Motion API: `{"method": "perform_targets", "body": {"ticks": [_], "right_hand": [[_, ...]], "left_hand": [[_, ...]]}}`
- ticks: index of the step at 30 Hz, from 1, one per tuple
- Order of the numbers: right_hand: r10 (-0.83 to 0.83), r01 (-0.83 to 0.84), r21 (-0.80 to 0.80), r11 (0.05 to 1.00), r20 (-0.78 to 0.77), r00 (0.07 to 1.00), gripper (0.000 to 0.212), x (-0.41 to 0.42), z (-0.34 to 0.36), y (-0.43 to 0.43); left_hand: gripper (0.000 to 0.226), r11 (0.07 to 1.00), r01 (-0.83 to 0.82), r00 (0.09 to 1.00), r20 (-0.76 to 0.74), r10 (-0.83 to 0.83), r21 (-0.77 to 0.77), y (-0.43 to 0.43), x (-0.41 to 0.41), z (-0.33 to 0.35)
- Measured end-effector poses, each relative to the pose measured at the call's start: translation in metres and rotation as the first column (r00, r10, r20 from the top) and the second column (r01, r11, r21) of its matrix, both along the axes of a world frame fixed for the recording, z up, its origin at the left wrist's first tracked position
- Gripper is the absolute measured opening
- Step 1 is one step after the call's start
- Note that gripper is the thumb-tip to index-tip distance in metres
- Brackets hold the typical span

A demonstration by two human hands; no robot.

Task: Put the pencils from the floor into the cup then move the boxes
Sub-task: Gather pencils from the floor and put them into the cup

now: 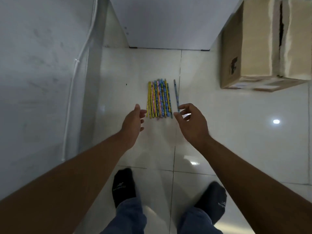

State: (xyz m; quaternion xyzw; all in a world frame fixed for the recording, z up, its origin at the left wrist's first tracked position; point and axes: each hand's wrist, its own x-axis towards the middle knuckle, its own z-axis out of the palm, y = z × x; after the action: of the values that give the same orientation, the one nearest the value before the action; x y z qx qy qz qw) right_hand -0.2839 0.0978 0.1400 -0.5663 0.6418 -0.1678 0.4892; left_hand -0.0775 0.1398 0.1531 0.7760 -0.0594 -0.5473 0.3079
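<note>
Light, stiff pencils on the floor.
My right hand pinches the near end of the stray pencil; my left hand hangs released; the slippery row wants gripping mid-length.

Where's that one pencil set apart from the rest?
In the head view, the single pencil is just right of the row of pencils on the tiled floor, its near end pinched by the right hand.
</note>
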Motion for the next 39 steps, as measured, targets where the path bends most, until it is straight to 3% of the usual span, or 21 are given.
{"method": "perform_targets", "body": {"ticks": [5,8,13,16,24,30,39], "right_hand": [[0.036,-0.038,-0.044,0.998,-0.044,0.998,0.021,0.007,-0.073,-0.027],[0.056,-0.064,-0.083,0.995,-0.094,0.994,0.021,0.002,-0.098,-0.041],[0.105,-0.124,-0.088,0.988,-0.195,0.975,0.016,-0.006,-0.129,-0.079],[0.117,-0.143,-0.097,0.985,-0.232,0.966,0.021,0.000,-0.137,-0.104],[0.129,-0.190,-0.101,0.976,-0.430,0.893,0.030,0.015,-0.142,-0.144],[0.240,-0.246,0.044,0.968,-0.441,0.865,0.033,0.014,-0.146,-0.135],[0.327,-0.332,0.030,0.943,-0.278,0.903,0.022,0.041,-0.136,-0.143]], "left_hand": [[0.034,0.986,0.153,0.981,0.130,-0.144,-0.064,-0.026,0.021,-0.085],[0.024,0.979,0.155,0.962,0.246,-0.120,-0.129,-0.043,0.036,-0.119],[0.032,0.945,0.302,0.879,0.421,-0.224,-0.127,-0.081,0.063,-0.150],[0.037,0.889,0.454,0.782,0.507,-0.363,-0.063,-0.107,0.073,-0.143],[0.080,0.705,0.695,0.618,0.382,-0.687,0.142,-0.162,0.070,-0.133],[0.077,0.649,0.735,0.581,0.310,-0.752,0.196,-0.157,0.070,-0.135],[0.064,0.579,0.793,0.564,0.127,-0.816,0.191,-0.149,0.080,-0.117]]}}
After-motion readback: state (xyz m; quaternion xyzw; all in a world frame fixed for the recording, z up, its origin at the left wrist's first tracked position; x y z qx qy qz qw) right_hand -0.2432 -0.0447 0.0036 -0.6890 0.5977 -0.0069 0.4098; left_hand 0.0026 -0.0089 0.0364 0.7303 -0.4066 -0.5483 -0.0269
